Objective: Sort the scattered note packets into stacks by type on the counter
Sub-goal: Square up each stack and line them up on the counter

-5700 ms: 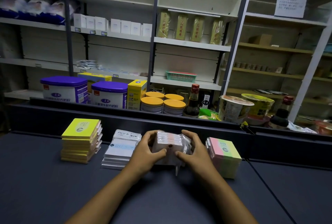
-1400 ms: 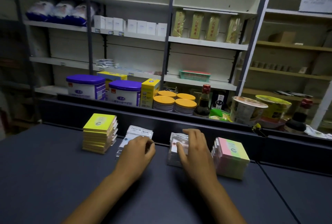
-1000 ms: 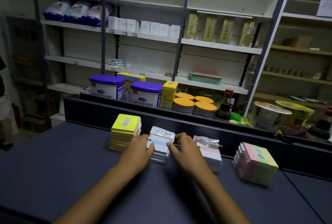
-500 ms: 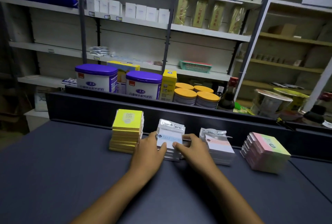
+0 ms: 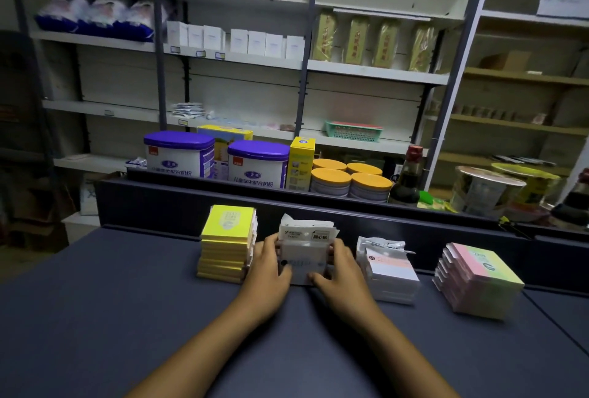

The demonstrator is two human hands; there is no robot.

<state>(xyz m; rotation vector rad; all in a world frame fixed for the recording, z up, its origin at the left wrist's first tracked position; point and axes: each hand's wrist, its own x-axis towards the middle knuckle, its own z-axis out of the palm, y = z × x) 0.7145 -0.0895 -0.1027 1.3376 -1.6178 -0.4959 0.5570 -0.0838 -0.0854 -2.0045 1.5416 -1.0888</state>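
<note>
White packet stack [image 5: 302, 254], counter [image 5: 127, 318] centre: left hand [image 5: 267, 273] at 9 o'clock, right hand [image 5: 342, 276] at 3 o'clock, both gripping its sides; yellow stack [image 5: 228, 238] touching at 9 o'clock.

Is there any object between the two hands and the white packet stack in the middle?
No, nothing is. The left hand and right hand already grip the white packet stack from both sides, between the yellow stack and the pink-striped stack.
</note>
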